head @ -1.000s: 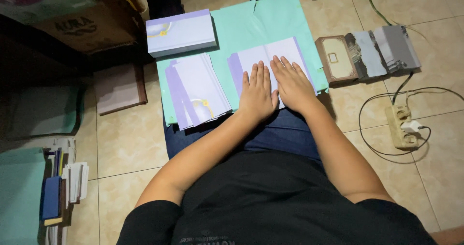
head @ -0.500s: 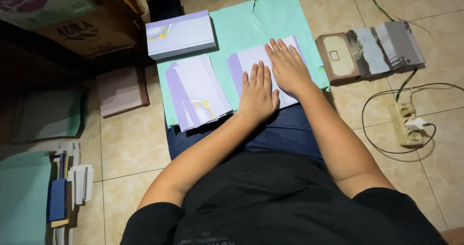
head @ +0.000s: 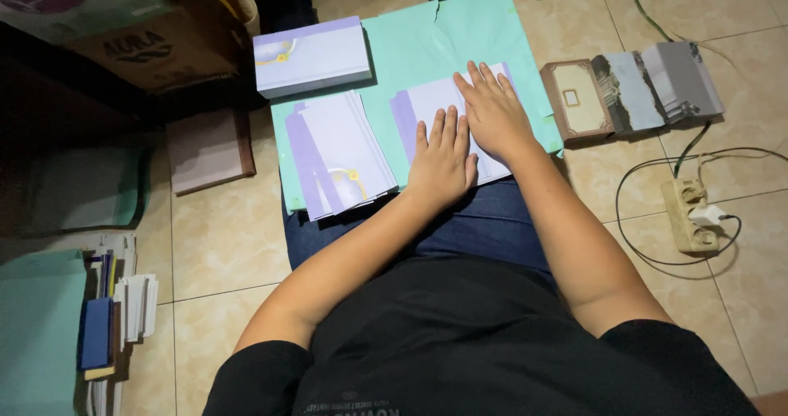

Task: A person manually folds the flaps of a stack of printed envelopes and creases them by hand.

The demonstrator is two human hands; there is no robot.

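A pale lilac card [head: 435,108] lies on the green sheet [head: 410,47], near its right edge and close to the front edge. The left hand [head: 443,157] presses flat on it with fingers together, and the right hand [head: 492,112] lies flat beside, fingers slightly spread (the two hands touch). A stack of lilac cards [head: 336,153] lies toward the left edge, and a closed lilac box [head: 310,55] sits at the far left corner.

Both hands, the left hand [head: 443,160] and right hand [head: 495,112], are pressing flat on a pale lilac sheet [head: 427,104] lying on green paper [head: 410,47], a card stack [head: 338,153] sitting at nine o'clock.
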